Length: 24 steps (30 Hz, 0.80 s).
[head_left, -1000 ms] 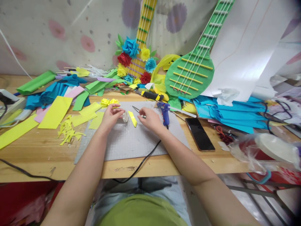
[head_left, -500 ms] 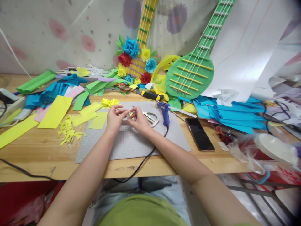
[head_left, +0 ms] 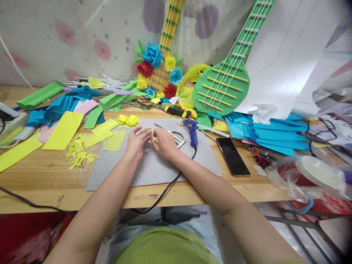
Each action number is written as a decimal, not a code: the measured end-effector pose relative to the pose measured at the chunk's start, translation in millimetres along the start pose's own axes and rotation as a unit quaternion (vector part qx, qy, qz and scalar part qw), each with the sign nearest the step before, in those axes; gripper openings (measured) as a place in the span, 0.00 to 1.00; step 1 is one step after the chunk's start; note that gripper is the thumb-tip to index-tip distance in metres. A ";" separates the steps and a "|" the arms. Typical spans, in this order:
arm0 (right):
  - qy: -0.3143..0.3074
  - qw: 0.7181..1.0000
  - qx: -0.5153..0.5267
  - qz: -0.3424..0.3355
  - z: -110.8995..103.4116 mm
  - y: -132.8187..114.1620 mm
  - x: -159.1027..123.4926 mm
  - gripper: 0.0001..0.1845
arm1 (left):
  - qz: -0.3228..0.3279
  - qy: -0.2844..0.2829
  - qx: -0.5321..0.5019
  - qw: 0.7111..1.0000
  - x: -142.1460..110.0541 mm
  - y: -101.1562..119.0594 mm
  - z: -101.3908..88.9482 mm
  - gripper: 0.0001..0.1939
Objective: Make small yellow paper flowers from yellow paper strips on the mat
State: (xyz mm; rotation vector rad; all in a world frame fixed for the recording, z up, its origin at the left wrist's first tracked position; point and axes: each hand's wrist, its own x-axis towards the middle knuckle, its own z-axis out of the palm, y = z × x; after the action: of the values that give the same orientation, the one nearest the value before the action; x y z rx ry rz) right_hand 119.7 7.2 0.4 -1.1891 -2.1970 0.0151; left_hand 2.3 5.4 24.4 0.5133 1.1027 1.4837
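Over the grey cutting mat [head_left: 154, 176], my right hand [head_left: 165, 144] grips a small, clear ring-shaped roll [head_left: 153, 136] that looks like tape. My left hand [head_left: 135, 143] is close beside it, thumb and fingertips drawn together at the roll's left edge; whatever they pinch is too small to make out. Partly behind my right hand lie scissors [head_left: 179, 138] with pale handles. A blue glue gun [head_left: 192, 132] rests to their right. Yellow paper flowers [head_left: 128, 120] sit just beyond my left hand, near a yellow paper piece [head_left: 114, 140].
Yellow strips [head_left: 63, 130] and shredded scraps [head_left: 80, 152] lie left. A black phone [head_left: 233, 156] and bagged tub [head_left: 310, 174] stand right. Behind are a green paper instrument [head_left: 222, 90], a flowered yellow one [head_left: 167, 44] and a utility knife [head_left: 176, 111]. A cord [head_left: 167, 189] crosses the mat.
My right hand has turned over the roll, its back now more toward me. The left hand has shifted slightly right and down, its fingers still near the roll.
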 end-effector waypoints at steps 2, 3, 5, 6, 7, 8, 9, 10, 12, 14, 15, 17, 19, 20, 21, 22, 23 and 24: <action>-0.003 1.000 -0.008 -0.012 -1.2 0.2 0.4 0.05 | -0.025 -0.005 0.000 1.000 0.3 0.6 -0.5 0.19; -0.006 1.000 -0.010 -0.018 -1.8 0.2 0.8 0.05 | -0.036 -0.006 0.002 0.999 0.7 1.3 -0.9 0.19; -0.010 0.999 -0.007 -0.030 -2.6 0.4 1.7 0.06 | -0.053 -0.009 0.000 0.999 1.6 3.3 -2.2 0.20; -0.013 0.999 -0.003 -0.036 -2.8 0.4 1.9 0.06 | -0.061 -0.013 -0.005 0.998 2.0 4.3 -3.0 0.20; -0.015 0.999 0.002 -0.040 -2.8 0.4 1.9 0.06 | -0.070 -0.017 -0.013 0.997 2.5 5.3 -3.7 0.21; -0.017 0.999 0.007 -0.042 -2.8 0.3 1.6 0.06 | -0.081 -0.023 -0.022 0.996 2.9 6.0 -4.4 0.22; -0.020 0.999 0.012 -0.041 -3.1 0.1 1.2 0.06 | -0.093 -0.028 -0.029 0.995 3.3 6.5 -5.0 0.22; -0.024 0.999 0.017 -0.037 -3.7 -0.1 0.9 0.06 | -0.105 -0.034 -0.034 0.993 3.7 6.6 -5.6 0.23; -0.029 0.999 0.026 -0.020 -6.9 0.1 2.5 0.05 | -0.116 -0.042 -0.039 0.992 5.0 6.1 -6.4 0.21; -0.032 0.999 0.032 0.009 -12.8 2.4 9.6 0.06 | -0.107 -0.047 -0.037 0.992 7.3 4.9 -7.1 0.18; -0.034 0.999 0.031 0.025 -16.3 5.0 16.0 0.06 | -0.092 -0.044 -0.032 0.994 8.8 4.4 -7.5 0.16; -0.036 0.998 0.020 0.051 -22.6 13.2 33.8 0.06 | -0.051 -0.027 -0.010 0.998 12.5 3.7 -8.8 0.15; -0.030 0.997 -0.006 0.077 -25.3 24.7 55.0 0.07 | -0.003 0.000 0.022 1.000 16.4 3.8 -10.8 0.14; -0.029 0.995 -0.016 0.089 -24.8 30.8 65.0 0.08 | 0.018 0.014 0.039 0.999 18.2 3.9 -12.0 0.14; -0.027 0.994 -0.023 0.106 -23.2 36.3 73.4 0.11 | 0.035 0.029 0.056 0.997 19.9 4.0 -13.2 0.13; -0.024 0.992 -0.026 0.123 -20.5 40.7 79.6 0.12 | 0.049 0.041 0.073 0.995 21.5 3.8 -14.4 0.13; -0.014 0.990 -0.028 0.139 -17.3 43.5 83.1 0.14 | 0.061 0.053 0.088 0.993 22.9 3.5 -15.5 0.13; -0.007 0.988 -0.030 0.149 -13.9 44.5 83.8 0.15 | 0.071 0.062 0.102 0.990 24.3 2.8 -16.5 0.14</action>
State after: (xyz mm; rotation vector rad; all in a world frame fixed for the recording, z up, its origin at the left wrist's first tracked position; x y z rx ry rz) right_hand 127.6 93.2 42.2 -1.5454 -2.0249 0.0822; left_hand -18.6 22.7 12.8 0.6595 1.3482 1.5504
